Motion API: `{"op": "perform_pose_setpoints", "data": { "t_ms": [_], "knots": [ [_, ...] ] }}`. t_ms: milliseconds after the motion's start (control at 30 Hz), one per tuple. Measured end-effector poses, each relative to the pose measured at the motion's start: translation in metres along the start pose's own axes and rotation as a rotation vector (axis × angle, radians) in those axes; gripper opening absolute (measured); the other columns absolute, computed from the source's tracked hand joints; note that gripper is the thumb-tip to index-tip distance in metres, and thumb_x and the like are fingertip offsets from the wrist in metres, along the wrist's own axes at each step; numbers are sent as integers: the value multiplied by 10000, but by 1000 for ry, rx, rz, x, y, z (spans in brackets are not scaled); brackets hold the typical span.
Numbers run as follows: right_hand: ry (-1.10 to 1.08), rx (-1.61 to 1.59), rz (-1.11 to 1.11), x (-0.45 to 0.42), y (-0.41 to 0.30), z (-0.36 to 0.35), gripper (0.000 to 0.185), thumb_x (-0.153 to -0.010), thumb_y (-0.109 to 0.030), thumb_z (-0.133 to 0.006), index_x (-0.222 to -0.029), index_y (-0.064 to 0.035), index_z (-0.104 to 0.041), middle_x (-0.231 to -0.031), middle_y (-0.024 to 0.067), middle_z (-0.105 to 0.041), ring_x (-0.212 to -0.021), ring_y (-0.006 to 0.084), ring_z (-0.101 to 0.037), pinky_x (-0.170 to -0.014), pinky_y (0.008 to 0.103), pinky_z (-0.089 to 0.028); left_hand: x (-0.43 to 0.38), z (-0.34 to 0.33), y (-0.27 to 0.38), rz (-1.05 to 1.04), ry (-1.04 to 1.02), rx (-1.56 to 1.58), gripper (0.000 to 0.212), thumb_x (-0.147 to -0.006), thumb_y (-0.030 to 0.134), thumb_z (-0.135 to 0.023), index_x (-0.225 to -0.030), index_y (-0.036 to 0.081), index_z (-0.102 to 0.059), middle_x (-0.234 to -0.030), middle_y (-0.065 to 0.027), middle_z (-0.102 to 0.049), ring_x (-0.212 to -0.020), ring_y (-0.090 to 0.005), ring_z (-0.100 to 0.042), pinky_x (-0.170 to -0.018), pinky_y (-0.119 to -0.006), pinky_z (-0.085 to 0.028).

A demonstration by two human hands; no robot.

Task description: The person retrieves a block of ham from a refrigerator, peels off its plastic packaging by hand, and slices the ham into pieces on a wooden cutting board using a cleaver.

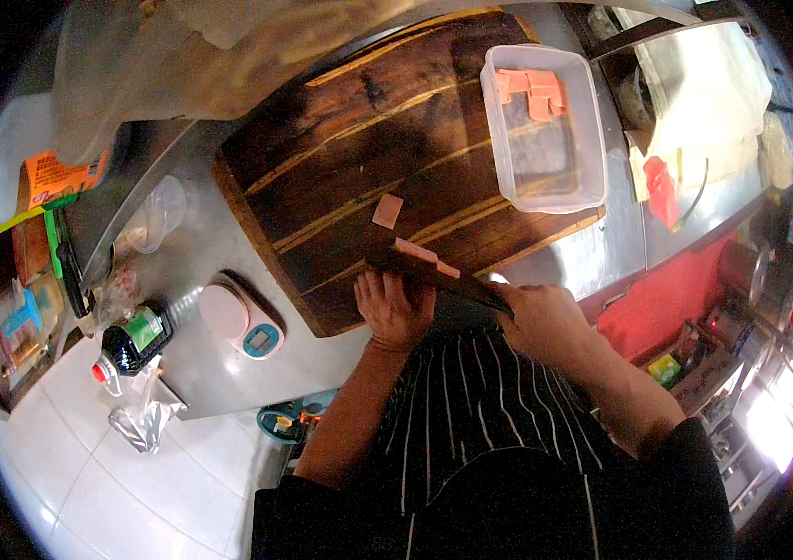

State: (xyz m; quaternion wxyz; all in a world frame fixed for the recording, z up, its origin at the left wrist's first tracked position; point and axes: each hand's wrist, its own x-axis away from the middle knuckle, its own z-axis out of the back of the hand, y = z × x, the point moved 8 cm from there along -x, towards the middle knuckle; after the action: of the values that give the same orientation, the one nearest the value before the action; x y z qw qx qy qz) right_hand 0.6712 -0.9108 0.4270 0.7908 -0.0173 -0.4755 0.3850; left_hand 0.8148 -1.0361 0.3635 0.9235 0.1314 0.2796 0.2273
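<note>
My right hand [543,318] is closed around the handle of a broad, dark kitchen knife, likely a cleaver [463,283]. Its blade slants up and left over the near edge of a dark wooden cutting board [326,175]. Along the blade's far side lie pink pieces of what looks like luncheon meat [416,250]. One flat pink slice [387,211] rests apart on the board, just beyond the blade. My left hand [396,311] is at the near side of the blade, fingers against or close to it; whether it grips anything is hidden.
A clear plastic container [589,154] with several pink slices [536,91] stands at the board's right. Left of the board are a pink kitchen scale [232,311], a dark bottle with a red cap [132,341] and a clear plastic tub [162,213]. Beneath lies a steel counter [207,381].
</note>
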Motion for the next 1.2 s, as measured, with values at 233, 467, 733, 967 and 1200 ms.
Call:
{"op": "perform_pose_setpoints", "data": {
  "t_ms": [233, 467, 733, 967, 1200],
  "knots": [
    [-30, 47, -31, 8, 7, -8, 433, -916, -233, -530, -1331, -117, -577, -908, 229, -703, -815, 421, -681, -768, 523, -550, -5, 0, -1, -6, -17, 43, 542, -859, 418, -658, -1131, -36, -537, -1043, -271, -539, -829, -421, -531, -733, -526, -431],
    [-143, 60, -48, -3, 1, -10, 443, -915, -230, -535, -1330, -76, -554, -819, 245, -688, -765, 422, -681, -736, 530, -549, -12, 2, -1, -4, -12, 67, 503, -861, 395, -653, -1081, -46, -550, -1022, -277, -553, -804, -410, -534, -705, -516, -435],
    [-99, 102, 11, -32, -5, -16, 381, -862, -186, -553, -1206, -31, -609, -756, 242, -679, -717, 424, -680, -692, 517, -556, -11, -10, -9, 114, -161, 117, 565, -844, 381, -693, -1165, -43, -503, -1132, -290, -539, -951, -453, -542, -789, -557, -450],
    [-122, 162, 62, -52, -26, -10, 237, -819, -185, -581, -797, 19, -699, -752, 250, -685, -736, 411, -703, -684, 490, -580, 22, -13, -8, -22, -21, -4, 748, -829, 368, -745, -1366, -56, -442, -1359, -310, -493, -1222, -495, -528, -966, -626, -467],
    [42, 101, 70, -73, -22, -10, 248, -802, -193, -602, -748, 28, -699, -790, 264, -690, -772, 423, -706, -710, 507, -582, -5, 0, 1, 67, -3, -28, 442, -840, 321, -717, -1084, -18, -575, -1095, -280, -584, -922, -453, -587, -775, -546, -480]
  ]
}}
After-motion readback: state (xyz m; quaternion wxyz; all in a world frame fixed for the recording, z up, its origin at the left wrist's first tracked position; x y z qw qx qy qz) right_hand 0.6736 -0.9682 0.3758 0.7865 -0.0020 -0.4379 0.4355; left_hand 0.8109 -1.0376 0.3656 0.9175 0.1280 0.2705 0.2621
